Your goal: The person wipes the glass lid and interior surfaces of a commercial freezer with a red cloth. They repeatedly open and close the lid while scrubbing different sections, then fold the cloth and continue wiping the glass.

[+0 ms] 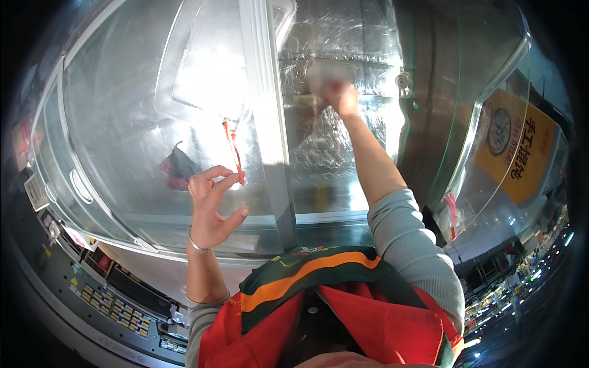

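Note:
My left hand [212, 211] is raised over the left glass pane [124, 138], its thumb spread away from the fingers. The index fingertip touches the lower end of a thin red-orange strip [235, 149]; that strip runs up to a bright patch of glare. My right hand [347, 102] reaches past the pale metal bar [264, 87] over a scratched, shiny stainless-steel surface [317, 156]. Beside its fingers is a blurred, pale round thing [324, 76], too unclear to name. Whether the right fingers grip it is hidden by the blur.
Left of my left hand shows a dark grey and red shape [179, 168], perhaps a reflection. Curved glass with a recessed handle [80, 186] bounds the left. On the right stand a clear panel and an orange sign [517, 147] bearing writing. A pink tie [451, 211] hangs nearby.

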Demonstrator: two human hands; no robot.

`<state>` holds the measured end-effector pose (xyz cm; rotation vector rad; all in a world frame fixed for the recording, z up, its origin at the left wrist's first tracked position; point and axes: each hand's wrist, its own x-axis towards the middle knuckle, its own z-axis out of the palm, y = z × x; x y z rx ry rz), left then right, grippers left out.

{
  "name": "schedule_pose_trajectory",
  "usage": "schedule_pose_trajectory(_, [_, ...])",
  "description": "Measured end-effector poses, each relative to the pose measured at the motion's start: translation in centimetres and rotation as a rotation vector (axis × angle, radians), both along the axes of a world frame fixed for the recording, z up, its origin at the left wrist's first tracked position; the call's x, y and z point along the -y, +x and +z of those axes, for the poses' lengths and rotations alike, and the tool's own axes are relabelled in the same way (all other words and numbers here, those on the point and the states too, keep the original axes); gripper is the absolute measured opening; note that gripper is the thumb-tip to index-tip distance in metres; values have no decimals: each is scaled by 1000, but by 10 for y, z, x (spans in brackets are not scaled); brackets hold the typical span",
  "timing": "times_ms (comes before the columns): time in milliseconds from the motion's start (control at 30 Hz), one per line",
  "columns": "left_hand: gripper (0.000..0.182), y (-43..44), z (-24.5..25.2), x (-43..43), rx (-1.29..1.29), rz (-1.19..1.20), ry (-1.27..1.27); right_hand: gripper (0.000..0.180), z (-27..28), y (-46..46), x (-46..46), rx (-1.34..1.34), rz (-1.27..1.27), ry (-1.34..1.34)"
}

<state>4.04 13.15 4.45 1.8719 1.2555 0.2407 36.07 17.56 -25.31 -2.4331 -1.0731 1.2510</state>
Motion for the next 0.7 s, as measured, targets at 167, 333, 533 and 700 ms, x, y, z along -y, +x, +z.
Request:
schedule_pose_trajectory(167, [58,4,-2,0,-21,-10,32,16,53,-88,-57,-659,-204,696])
schedule_pose_trajectory(333, [58,2,1,-1,-18,-12,-10,12,67,-120,-79,-135,-6,913])
schedule_pose_trajectory(533, [56,2,-1,0,-7,-19,15,30,22,-53,-29,73,132,603])
schedule_pose_trajectory(700, [56,3,-1,1,3,-13,20,33,5,-44,-3,105,407,156])
